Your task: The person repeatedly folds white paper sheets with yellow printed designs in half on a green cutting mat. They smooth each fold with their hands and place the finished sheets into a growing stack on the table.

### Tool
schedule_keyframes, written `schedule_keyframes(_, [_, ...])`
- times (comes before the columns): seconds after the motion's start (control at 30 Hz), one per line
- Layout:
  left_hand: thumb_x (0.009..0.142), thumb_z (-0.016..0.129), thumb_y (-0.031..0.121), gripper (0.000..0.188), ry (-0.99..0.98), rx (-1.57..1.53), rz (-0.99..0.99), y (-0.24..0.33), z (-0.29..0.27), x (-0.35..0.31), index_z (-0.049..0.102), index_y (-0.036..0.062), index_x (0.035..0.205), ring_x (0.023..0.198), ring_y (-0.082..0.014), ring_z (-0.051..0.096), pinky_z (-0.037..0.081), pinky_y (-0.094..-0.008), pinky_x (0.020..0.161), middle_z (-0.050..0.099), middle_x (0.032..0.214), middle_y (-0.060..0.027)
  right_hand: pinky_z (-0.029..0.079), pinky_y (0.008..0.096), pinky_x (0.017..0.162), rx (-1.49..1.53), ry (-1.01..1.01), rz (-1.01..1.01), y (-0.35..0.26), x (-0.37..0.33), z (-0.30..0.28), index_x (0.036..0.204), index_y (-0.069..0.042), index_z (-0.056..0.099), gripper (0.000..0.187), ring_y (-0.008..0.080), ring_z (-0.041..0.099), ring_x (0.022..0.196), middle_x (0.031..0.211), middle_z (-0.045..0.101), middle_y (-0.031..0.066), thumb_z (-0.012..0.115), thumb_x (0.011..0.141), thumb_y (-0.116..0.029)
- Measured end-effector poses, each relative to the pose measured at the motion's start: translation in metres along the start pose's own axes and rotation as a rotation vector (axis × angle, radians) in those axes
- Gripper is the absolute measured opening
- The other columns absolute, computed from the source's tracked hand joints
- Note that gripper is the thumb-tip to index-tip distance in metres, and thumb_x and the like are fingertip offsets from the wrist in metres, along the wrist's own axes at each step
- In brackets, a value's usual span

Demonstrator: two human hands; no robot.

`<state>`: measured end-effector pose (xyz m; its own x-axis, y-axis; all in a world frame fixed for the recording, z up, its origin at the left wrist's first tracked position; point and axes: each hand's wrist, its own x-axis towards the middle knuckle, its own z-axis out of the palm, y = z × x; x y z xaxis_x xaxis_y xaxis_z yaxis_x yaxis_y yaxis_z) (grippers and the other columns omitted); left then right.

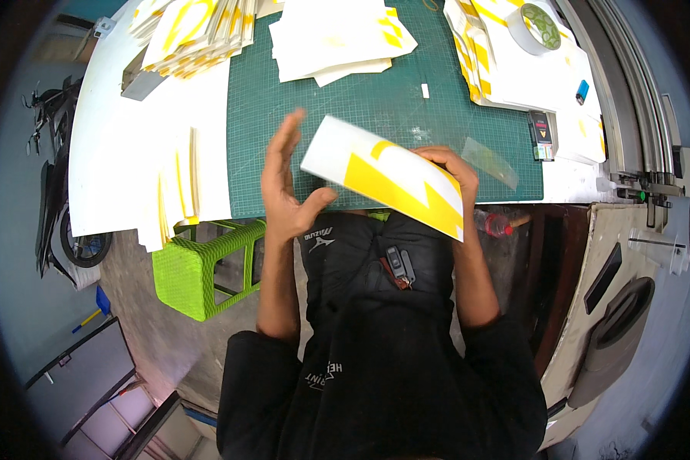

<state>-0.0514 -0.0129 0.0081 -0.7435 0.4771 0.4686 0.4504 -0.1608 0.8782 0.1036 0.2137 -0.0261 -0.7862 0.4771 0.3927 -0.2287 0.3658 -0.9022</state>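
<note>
Clearly, the person holds a white card with yellow shapes (387, 178) above the near edge of the green cutting mat (322, 107). The right hand (454, 170) grips its far edge; the left hand (284, 180) is open, thumb touching the lower edge. The card looks light, thin and fairly stiff, so it is best held by its edges, since the printed face may be slippery.

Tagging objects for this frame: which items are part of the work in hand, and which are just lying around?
In hand:
white and yellow sheet, gripped by right hand
left hand, open beside it
green cutting mat
stacks of similar sheets

Lying about:
tape roll
blue lighter
green stool
clear plastic strip
</note>
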Motion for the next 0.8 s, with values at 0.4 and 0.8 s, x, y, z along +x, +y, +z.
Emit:
schedule_keyframes(0.4, [0.091, 0.085, 0.011, 0.021, -0.207, -0.099, -0.282, 0.010, -0.013, -0.013, 0.079, -0.0044, 0.105, 0.088, -0.0152, 0.072, 0.055, -0.0310, 0.081, 0.080, 0.097, -0.0095, 0.057, 0.0346, 0.091, -0.018, 0.073, 0.078, 0.002, 0.000, -0.001, 0.113, 0.003, 0.077, 0.030, 0.0255, 0.076, 0.103, 0.112, 0.078, 0.0162, 0.080, 0.083, -0.002])
schedule_keyframes(0.8, [0.102, 0.076, 0.018, 0.022, 0.048, -0.059, -0.477, -0.027, -0.004, 0.021, 0.072, -0.0035, 0.099, 0.076, -0.0073, 0.066, 0.052, -0.0237, 0.070, 0.075, 0.088, -0.0070, 0.050, 0.0333, 0.093, -0.177, 0.371, 0.003, 0.003, -0.001, -0.004, 0.133, 0.004, 0.064, 0.044, 0.0186, 0.065, 0.102, 0.115, 0.072, 0.0117, 0.071, 0.090, 0.004])
